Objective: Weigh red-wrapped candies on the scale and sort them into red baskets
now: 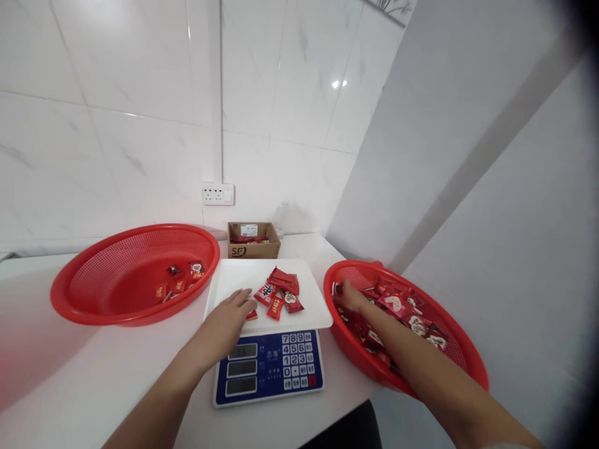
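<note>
Head view shows the left hand (228, 319) over the left part of the white pan (309, 315) of a scale, its fingers loosely extended rather than closed. One small red packet (251, 315) lies right at its fingertips, partly covered by them. Just beyond, toward the middle of the pan, a loose cluster spreads to the right of that hand: a larger folded red packet (284, 280) at the back, a pinkish-red packet with bold lettering (266, 293) nearest the fingers, a red packet with yellowish characters (274, 308) in front, and a dark red packet with a pale patch (293, 302) at the right.

The right hand (346, 297) reaches down inside the right red basket (470, 362), near its left wall, with wrapped packets (395, 304) close around the fingers and beneath the forearm. Its fingertips are too hidden to tell whether they grip one.

Well to the left of the left hand, the left red basket (63, 296) holds several packets (178, 285) at its right side. Behind the pan stands a cardboard box (262, 251).
</note>
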`<state>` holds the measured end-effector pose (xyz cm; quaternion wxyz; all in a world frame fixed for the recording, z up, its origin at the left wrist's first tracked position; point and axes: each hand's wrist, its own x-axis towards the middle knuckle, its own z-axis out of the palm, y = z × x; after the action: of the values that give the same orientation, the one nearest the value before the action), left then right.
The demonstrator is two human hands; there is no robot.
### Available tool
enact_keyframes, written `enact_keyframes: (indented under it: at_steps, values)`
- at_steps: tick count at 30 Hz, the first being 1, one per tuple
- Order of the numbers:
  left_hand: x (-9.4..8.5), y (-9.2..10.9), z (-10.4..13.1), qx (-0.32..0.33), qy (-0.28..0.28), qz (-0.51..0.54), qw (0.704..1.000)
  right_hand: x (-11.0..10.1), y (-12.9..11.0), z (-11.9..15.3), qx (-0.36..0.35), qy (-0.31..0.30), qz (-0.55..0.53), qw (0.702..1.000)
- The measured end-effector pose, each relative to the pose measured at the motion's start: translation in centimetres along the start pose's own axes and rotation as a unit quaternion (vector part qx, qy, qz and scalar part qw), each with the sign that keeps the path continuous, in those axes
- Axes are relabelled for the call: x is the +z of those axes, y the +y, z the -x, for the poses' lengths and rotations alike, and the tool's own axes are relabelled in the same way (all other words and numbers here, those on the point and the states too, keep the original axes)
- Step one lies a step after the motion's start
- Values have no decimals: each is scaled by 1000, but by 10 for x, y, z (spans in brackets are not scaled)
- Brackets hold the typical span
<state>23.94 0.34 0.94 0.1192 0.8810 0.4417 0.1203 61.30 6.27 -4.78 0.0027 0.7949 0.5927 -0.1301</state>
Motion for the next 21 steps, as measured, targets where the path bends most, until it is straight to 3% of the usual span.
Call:
enact_keyframes:
  at_steps: [6, 14, 21]
  values:
    - [8, -5, -7, -5, 72, 77, 994, -4, -5, 6, 3, 6, 38, 999]
    - [4, 1, -8, -8, 57, 104, 993, -13, -21, 25, -11, 36, 78, 996]
    - [2, 0, -6, 4, 43, 105, 994, -66, -34, 44, -3, 75, 68, 995]
